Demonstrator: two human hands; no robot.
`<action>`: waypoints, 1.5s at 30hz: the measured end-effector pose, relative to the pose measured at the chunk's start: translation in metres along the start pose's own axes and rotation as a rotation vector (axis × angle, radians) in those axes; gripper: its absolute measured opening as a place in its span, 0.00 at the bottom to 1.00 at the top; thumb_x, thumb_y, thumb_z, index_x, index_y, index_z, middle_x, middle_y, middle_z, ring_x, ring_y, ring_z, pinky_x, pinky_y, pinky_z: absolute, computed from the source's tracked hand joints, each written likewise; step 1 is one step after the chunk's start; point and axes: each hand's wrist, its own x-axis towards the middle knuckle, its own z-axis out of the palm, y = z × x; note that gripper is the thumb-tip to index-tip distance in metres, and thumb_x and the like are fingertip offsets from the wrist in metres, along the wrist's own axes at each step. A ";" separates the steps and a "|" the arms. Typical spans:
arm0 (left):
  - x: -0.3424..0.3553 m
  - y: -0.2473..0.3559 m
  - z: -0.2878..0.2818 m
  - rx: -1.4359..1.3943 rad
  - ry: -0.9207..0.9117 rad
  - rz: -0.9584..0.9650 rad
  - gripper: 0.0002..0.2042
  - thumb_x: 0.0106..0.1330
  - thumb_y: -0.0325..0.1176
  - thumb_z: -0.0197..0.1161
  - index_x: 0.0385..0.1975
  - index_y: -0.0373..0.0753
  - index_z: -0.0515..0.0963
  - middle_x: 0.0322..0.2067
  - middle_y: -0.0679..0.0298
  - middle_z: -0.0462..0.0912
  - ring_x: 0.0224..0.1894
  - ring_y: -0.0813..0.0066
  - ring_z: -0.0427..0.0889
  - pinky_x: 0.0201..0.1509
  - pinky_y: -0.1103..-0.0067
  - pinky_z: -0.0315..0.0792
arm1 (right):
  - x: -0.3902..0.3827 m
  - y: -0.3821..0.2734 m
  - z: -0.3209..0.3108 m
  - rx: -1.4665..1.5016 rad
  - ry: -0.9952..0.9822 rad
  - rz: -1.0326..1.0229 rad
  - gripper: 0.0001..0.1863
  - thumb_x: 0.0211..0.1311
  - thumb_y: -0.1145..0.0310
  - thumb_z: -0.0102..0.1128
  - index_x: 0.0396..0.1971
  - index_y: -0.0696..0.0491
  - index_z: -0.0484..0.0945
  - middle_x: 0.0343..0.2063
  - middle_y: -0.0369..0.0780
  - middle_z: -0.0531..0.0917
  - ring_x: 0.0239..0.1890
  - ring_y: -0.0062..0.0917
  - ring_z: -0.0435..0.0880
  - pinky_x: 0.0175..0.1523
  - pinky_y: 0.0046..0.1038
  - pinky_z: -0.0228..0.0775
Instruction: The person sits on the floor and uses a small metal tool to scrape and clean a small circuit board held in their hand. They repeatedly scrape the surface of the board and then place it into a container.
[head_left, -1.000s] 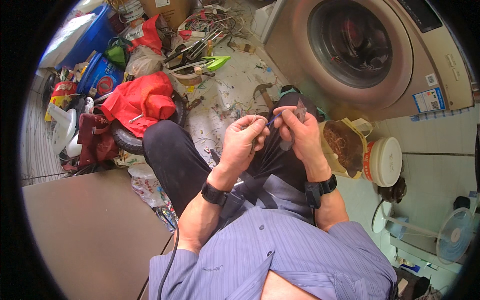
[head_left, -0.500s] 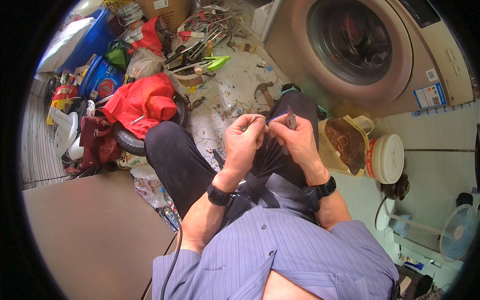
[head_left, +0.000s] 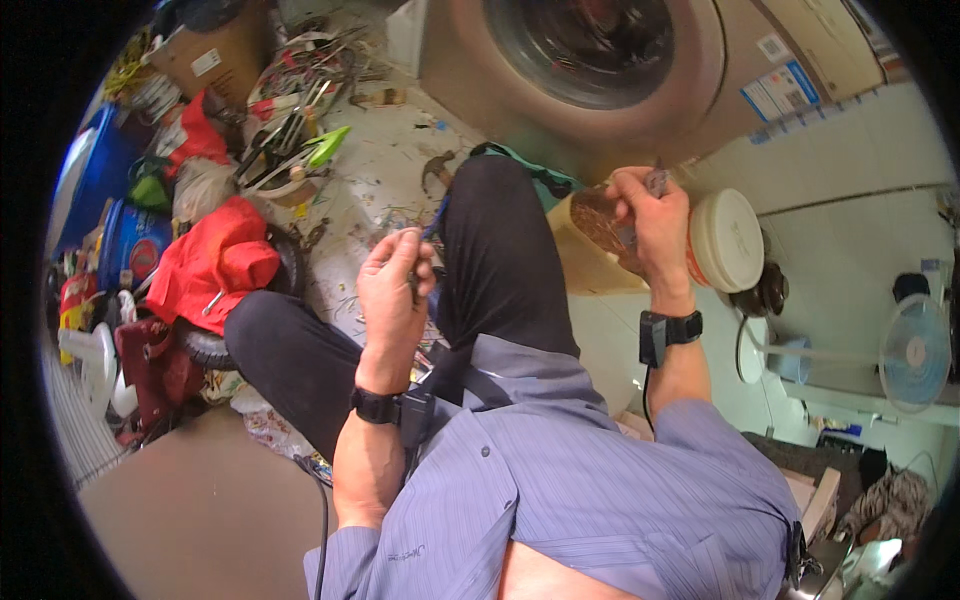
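Observation:
Over my left knee's inner side, my left hand (head_left: 395, 285) is closed in a pinch, with a thin blue wire (head_left: 436, 222) showing beside its fingertips. My right hand (head_left: 648, 225) is wrapped round a pair of pliers, whose dark jaws (head_left: 656, 181) stick up past the thumb and finger. This hand is at the right edge of a yellowish open container (head_left: 590, 272) that holds a tangle of copper-coloured wire strands (head_left: 603, 222). The plier handles are mostly hidden in my palm. Whether a strand is also between my right fingers I cannot tell.
A hammer (head_left: 437, 173) lies on the floor among wire scraps. A white lidded bucket (head_left: 726, 240) stands right of the container. The washing machine (head_left: 690, 60) is ahead. At left are a red bag (head_left: 215, 265) on a tyre (head_left: 207, 348), blue tubs and piled tools.
My hands have parted: the right moved right with the pliers to the copper wire container, the left drew slightly down with the blue wire. The head view has swung to the right.

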 end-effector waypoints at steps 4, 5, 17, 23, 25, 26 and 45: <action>0.000 0.000 0.000 -0.066 -0.088 -0.043 0.07 0.76 0.32 0.64 0.44 0.35 0.81 0.31 0.64 0.83 0.25 0.84 0.76 0.23 0.87 0.67 | 0.017 0.043 -0.070 -0.476 0.103 -0.007 0.10 0.67 0.68 0.66 0.40 0.61 0.85 0.28 0.43 0.88 0.25 0.24 0.83 0.32 0.27 0.73; 0.000 0.000 0.001 -0.070 -0.103 -0.055 0.07 0.76 0.32 0.64 0.44 0.35 0.80 0.31 0.65 0.83 0.25 0.84 0.75 0.23 0.88 0.67 | 0.018 0.053 -0.081 -0.822 0.114 -0.056 0.11 0.66 0.67 0.67 0.41 0.61 0.85 0.29 0.46 0.88 0.27 0.31 0.84 0.34 0.30 0.74; -0.003 0.000 0.010 -0.118 -0.196 -0.174 0.05 0.76 0.31 0.64 0.43 0.36 0.80 0.29 0.66 0.82 0.25 0.83 0.76 0.24 0.87 0.68 | -0.024 -0.014 0.085 -0.185 -0.424 0.068 0.14 0.66 0.68 0.68 0.48 0.58 0.86 0.29 0.30 0.85 0.27 0.08 0.73 0.30 0.15 0.62; -0.006 0.009 0.000 -0.150 -0.181 -0.160 0.06 0.76 0.32 0.64 0.43 0.37 0.80 0.30 0.66 0.83 0.26 0.83 0.77 0.25 0.86 0.69 | -0.024 -0.010 0.143 -0.011 -0.481 0.056 0.07 0.68 0.68 0.67 0.34 0.56 0.86 0.25 0.33 0.85 0.26 0.13 0.78 0.31 0.19 0.67; -0.005 0.013 -0.005 -0.207 -0.177 -0.157 0.06 0.76 0.32 0.65 0.43 0.37 0.80 0.31 0.66 0.83 0.27 0.83 0.77 0.26 0.86 0.69 | -0.016 -0.013 0.137 0.030 -0.336 0.054 0.06 0.69 0.68 0.66 0.34 0.54 0.86 0.23 0.33 0.85 0.22 0.12 0.74 0.27 0.18 0.63; -0.004 0.015 -0.007 -0.225 -0.158 -0.165 0.06 0.76 0.32 0.65 0.43 0.37 0.80 0.32 0.66 0.83 0.27 0.83 0.77 0.26 0.86 0.69 | -0.010 -0.017 0.135 0.080 -0.257 0.081 0.06 0.70 0.68 0.67 0.34 0.54 0.86 0.24 0.34 0.85 0.21 0.12 0.73 0.26 0.18 0.62; -0.005 0.028 -0.003 -0.430 -0.237 -0.298 0.29 0.83 0.57 0.40 0.41 0.36 0.78 0.31 0.57 0.81 0.27 0.70 0.80 0.18 0.81 0.71 | -0.016 -0.036 0.171 -0.409 -0.606 -0.448 0.11 0.60 0.70 0.69 0.41 0.59 0.87 0.39 0.45 0.86 0.40 0.35 0.87 0.48 0.33 0.77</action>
